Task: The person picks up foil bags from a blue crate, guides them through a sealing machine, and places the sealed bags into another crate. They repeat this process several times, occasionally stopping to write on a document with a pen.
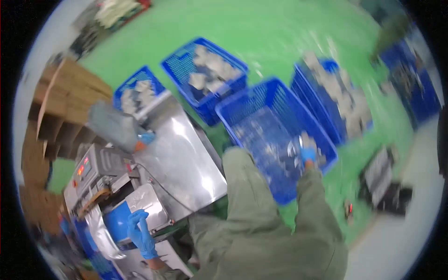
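At lower left of the frame, left hand (pixel 141 234) in a blue glove, fingers spread open and upright, holding nothing, just beside a blue round part (pixel 117 222) of a steel machine (pixel 112 184). Right of centre, right hand (pixel 307 154), blue-gloved too, down inside a blue crate (pixel 261 100), closed around a small pale blurred piece (pixel 298 143); piece itself too smeared to identify. Green sleeves (pixel 312 205) across the bottom middle. Above the machine, a slanted steel chute (pixel 179 149). Farther up, three more blue crates on a green floor (pixel 270 28): one at upper centre (pixel 205 65), one upper left (pixel 138 88), one upper right (pixel 333 100), all with pale pieces. Brown cartons (pixel 60 107) at the left edge.
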{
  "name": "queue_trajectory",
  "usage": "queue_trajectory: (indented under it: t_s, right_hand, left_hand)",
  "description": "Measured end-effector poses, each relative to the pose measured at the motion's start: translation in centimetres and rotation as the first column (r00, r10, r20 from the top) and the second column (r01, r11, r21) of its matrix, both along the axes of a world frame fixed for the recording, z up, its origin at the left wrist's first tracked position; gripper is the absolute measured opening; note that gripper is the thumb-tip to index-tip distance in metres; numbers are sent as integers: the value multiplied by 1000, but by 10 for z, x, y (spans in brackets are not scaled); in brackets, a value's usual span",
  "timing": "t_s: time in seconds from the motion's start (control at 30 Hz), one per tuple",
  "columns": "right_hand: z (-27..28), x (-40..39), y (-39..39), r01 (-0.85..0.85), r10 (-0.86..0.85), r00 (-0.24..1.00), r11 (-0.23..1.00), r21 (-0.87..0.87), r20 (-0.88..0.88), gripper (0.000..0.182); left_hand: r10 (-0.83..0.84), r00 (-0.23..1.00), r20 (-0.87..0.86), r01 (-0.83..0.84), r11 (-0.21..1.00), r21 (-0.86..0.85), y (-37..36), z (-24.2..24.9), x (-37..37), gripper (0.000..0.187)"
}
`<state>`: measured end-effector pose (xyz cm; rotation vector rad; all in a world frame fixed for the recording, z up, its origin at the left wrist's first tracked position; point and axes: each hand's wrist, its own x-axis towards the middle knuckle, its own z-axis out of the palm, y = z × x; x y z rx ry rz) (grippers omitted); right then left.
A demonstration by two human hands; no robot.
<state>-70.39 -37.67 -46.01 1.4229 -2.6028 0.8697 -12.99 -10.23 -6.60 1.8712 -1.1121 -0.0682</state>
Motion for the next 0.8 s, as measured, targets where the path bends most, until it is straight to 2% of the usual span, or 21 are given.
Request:
queue_trajectory:
  t_s: [0.03,0.07,0.1,0.13,0.17,0.2,0.23,0.27,0.33,0.37,0.4,0.47,0.5,0.57,0.6,0.63,0.67,0.7,0.73,0.77,0.8]
  right_hand:
    - [118,47,-1,-476,440,821,879,10,365,57]
    - [95,44,-69,-553,534,778,832,-42,330,57]
    - [19,39,-2,-528,459,824,835,156,333,57]
    - [-41,25,90,-469,377,876,812,347,300,58]
    - [-93,5,40,-369,286,929,765,528,235,60]
    - [-96,-4,-31,-230,190,973,690,686,135,63]
    - [-127,1,-31,-207,290,954,817,538,-74,45]
    - [-93,8,-28,-276,188,956,836,474,224,56]
    - [-26,21,-29,-248,236,967,798,549,93,40]
    - [-30,7,-36,-382,479,876,760,525,-57,37]
    - [-16,-4,-50,-518,700,700,635,573,-144,36]
    - [48,7,-54,-507,590,807,724,468,-39,30]
    - [90,20,-50,-505,593,803,725,467,-52,30]
    - [182,52,-35,-729,769,638,614,302,-23,23]
    - [237,78,-17,-793,784,608,591,146,129,15]
    - [276,95,-8,-854,862,506,502,137,-8,12]
    - [319,117,7,-898,897,436,439,27,-66,13]
    - [359,137,21,-922,906,381,387,-1,-184,16]
    - [393,159,32,-942,914,335,328,-70,-228,7]
    - [420,174,40,-957,885,281,289,-34,-372,8]
    - [452,196,53,-967,902,254,233,-100,-350,6]
  left_hand:
    - [-54,998,18,53,997,59,-10,3,-8,7]
    - [-103,994,26,99,987,128,-16,8,-14,6]
    - [-84,996,-12,85,989,117,-25,13,-24,5]
    - [-122,992,44,116,986,118,-30,14,-26,6]
    - [-141,989,42,137,986,98,-31,13,-28,7]
    - [-169,985,37,165,982,86,-31,11,-29,8]
    - [-105,994,18,104,993,54,-29,10,-29,8]
    - [-123,992,3,123,992,41,-29,11,-30,9]
    - [-120,993,-21,121,992,29,-19,14,-32,9]
    - [-126,992,-2,126,991,44,-15,16,-34,9]
    - [-137,991,10,136,989,49,-12,15,-32,9]
    - [-117,993,13,117,992,43,-1,5,-24,8]
    - [-98,995,-10,99,994,43,4,0,-21,8]
    - [-92,995,-45,94,995,40,12,-6,-18,7]
    - [-89,994,-69,93,994,59,13,-5,-18,8]
    - [-96,991,-90,103,991,84,14,-5,-18,8]
    - [-131,987,-95,140,986,93,16,-6,-18,8]
    - [-155,983,-96,160,986,41,16,-8,-18,9]
    - [-188,978,-94,188,982,-10,14,-9,-18,9]
    - [-249,965,-88,250,968,1,13,-9,-18,9]
    - [-250,963,-105,249,968,-26,12,-11,-18,9]
